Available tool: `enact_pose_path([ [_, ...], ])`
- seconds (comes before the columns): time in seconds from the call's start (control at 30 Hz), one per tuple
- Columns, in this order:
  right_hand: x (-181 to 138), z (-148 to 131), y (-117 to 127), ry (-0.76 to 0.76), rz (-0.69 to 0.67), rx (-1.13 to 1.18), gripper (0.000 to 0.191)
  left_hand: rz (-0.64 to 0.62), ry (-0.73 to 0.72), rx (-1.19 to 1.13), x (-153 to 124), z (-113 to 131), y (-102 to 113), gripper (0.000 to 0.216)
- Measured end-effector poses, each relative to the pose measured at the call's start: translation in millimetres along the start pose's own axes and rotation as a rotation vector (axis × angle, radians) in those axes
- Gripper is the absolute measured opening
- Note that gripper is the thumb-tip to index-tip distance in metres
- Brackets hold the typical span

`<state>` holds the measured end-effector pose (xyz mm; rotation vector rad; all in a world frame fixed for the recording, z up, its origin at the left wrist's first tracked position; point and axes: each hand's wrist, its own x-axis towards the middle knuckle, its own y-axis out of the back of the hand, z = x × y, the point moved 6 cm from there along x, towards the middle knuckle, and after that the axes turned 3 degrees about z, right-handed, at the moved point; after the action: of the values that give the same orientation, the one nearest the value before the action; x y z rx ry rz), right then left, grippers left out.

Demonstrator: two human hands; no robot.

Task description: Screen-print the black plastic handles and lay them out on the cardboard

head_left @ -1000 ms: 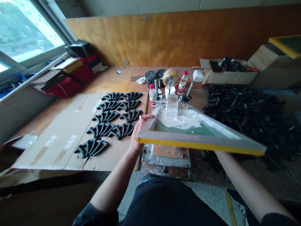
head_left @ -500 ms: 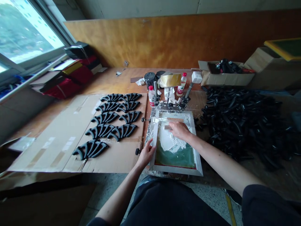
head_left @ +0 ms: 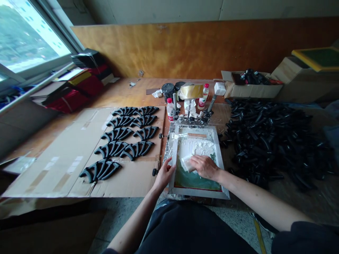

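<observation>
A screen-printing frame (head_left: 224, 176) with a metal rim and green mesh lies flat in front of me. White ink (head_left: 203, 144) is spread thickly over the upper half of its mesh. My right hand (head_left: 205, 167) is closed around a pale, ink-smeared squeegee (head_left: 187, 164), which presses on the mesh near the middle. At the frame's left side, my left hand (head_left: 164, 174) grips the rim, with its thumb near the top face. Metal clamps (head_left: 192, 118) hold the frame's far end. What lies under the screen is hidden.
Curved black plastic parts (head_left: 116, 134) lie in fanned groups on cardboard (head_left: 71, 141) at left. A large heap of black parts (head_left: 265, 137) fills the right side. Behind the clamps stand red-capped bottles (head_left: 203, 97), dark cans (head_left: 168, 91) and an open carton (head_left: 254, 90).
My right hand has drawn the squeegee toward me, from the upper part of the mesh to its middle, with white ink on it. My left hand stays at the rim.
</observation>
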<state>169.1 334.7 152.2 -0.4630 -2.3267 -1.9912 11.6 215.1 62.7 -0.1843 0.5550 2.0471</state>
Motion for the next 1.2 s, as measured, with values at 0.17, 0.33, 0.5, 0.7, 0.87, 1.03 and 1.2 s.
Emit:
enact_pose_path([
  [0.17,7,7,5,-0.084,0.005,0.111,0.009,-0.027,-0.009,-0.016,-1,5,1,0.063],
  [0.33,57,68,53,-0.367,0.172,0.091,0.046,-0.071,-0.036,-0.14,-17,47,16,0.068],
  [0.5,11,165,109,-0.719,0.478,0.173,0.034,-0.003,-0.08,-0.357,-24,119,35,0.057],
  [0.7,-41,147,26,-0.791,0.232,0.249,0.034,0.029,-0.378,-0.598,4,200,39,0.052],
  [0.87,-17,62,-46,-0.534,-0.077,0.012,0.022,0.067,-0.244,-0.655,2,173,17,0.057],
  [1.03,-5,7,-36,-0.57,-0.054,0.032,0.016,-0.354,0.381,-0.575,-48,72,-66,0.062],
  [1.2,4,6,-27,-0.241,0.065,0.28,0.02,-0.124,0.495,-0.783,-46,15,-49,0.042],
])
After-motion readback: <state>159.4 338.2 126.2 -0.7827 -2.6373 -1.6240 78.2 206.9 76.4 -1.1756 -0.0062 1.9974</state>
